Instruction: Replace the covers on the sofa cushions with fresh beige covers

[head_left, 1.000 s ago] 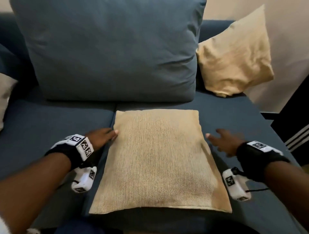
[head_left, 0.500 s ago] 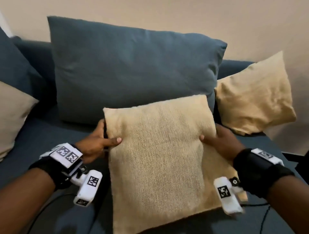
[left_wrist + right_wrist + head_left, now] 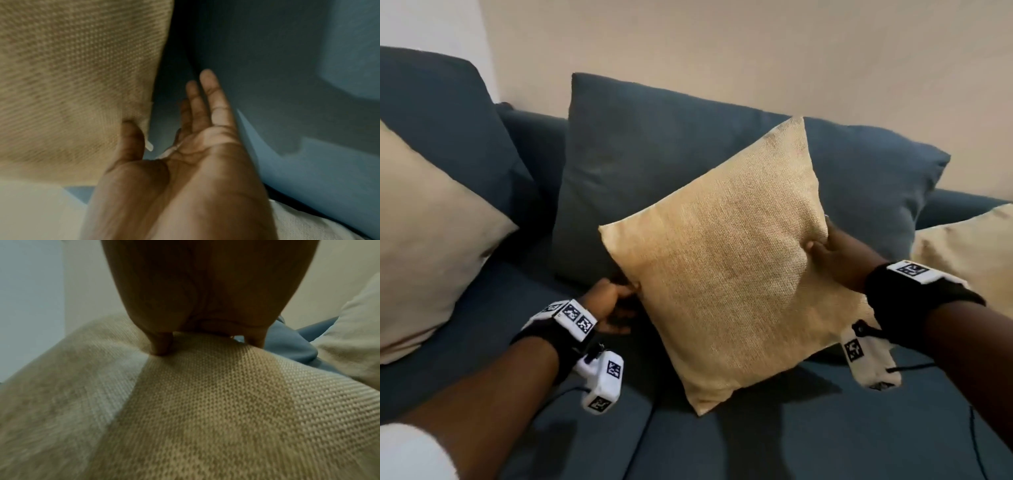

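Observation:
A beige woven cushion is held up off the blue sofa seat, tilted so that one corner points up and one down. My right hand grips its right edge; in the right wrist view the thumb digs into the cushion and the other fingers are hidden behind it. My left hand is at the cushion's lower left edge. In the left wrist view that hand has straight fingers held apart from the cushion, with only the thumb touching the fabric.
A large blue back cushion stands right behind the held one, and another blue one stands at the far left. A beige cushion leans at the left and another at the right. A black cable runs over the seat.
The cushion lay flat on the seat, then both hands took its sides and raised it. It now stands higher and turned onto a corner, and the left fingers have straightened off it.

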A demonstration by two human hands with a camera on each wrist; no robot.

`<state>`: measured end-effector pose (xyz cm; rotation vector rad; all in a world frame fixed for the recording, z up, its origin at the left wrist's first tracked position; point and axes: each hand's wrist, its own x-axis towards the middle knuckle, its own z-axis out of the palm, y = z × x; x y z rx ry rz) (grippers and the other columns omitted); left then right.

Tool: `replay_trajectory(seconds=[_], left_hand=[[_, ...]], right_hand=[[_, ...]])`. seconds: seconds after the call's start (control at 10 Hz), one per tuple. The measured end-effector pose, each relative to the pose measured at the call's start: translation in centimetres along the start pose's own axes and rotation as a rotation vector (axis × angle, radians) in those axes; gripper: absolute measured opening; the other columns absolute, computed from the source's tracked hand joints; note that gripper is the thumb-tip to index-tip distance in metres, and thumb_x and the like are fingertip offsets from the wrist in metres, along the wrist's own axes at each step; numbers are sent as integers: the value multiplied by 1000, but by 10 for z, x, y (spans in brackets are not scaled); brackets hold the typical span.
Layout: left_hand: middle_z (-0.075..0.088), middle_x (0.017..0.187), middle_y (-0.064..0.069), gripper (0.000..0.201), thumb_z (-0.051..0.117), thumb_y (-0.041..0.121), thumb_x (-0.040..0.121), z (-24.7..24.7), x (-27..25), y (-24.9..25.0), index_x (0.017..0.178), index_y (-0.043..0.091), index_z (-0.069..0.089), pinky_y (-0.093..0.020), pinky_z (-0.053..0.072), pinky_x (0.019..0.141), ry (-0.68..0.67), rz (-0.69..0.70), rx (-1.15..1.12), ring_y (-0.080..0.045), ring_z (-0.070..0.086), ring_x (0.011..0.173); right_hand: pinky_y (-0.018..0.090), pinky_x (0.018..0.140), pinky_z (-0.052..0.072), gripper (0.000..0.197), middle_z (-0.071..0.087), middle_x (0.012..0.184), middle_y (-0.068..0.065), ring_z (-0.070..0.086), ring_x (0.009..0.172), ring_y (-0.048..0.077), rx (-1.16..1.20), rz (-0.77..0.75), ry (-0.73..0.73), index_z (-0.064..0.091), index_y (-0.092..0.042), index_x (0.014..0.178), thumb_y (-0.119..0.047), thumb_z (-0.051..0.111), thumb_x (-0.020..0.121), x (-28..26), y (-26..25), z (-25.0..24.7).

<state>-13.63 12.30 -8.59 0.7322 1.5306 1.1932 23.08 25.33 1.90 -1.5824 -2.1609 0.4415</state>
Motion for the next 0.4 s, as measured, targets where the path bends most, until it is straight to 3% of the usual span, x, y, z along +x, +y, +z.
replay_trajectory(seconds=[0.1,0.2,0.3,0.4], left_hand=[[71,116,-12,22,55,21,98,4,3,-17,120,23,58,-51,53,88,-75,-11,34,-36,69,102],[69,113,-10,21,58,19,98,1,-4,-20,119,22,56,-44,53,80,-98,-3,82,-34,69,98],[66,102,-8,26,64,17,95,-6,-20,-21,119,20,54,-31,49,64,-56,64,328,-24,63,80],[67,112,-4,45,71,25,90,-14,-40,-15,131,18,53,-36,54,79,24,134,600,-21,65,95]], right_hand=[[48,105,42,63,58,138,11,54,125,34,-14,13,119,34,-19,147,-51,52,95,-8,6,3],[46,107,42,74,54,144,12,52,129,34,-37,72,134,29,-17,151,-54,56,93,-23,1,-6],[39,110,37,86,42,154,13,44,138,32,-124,95,127,18,-15,158,-41,67,92,-64,-15,-17],[38,110,38,89,41,155,14,44,138,32,-200,91,96,19,-15,157,-34,72,88,-101,-24,-28]])
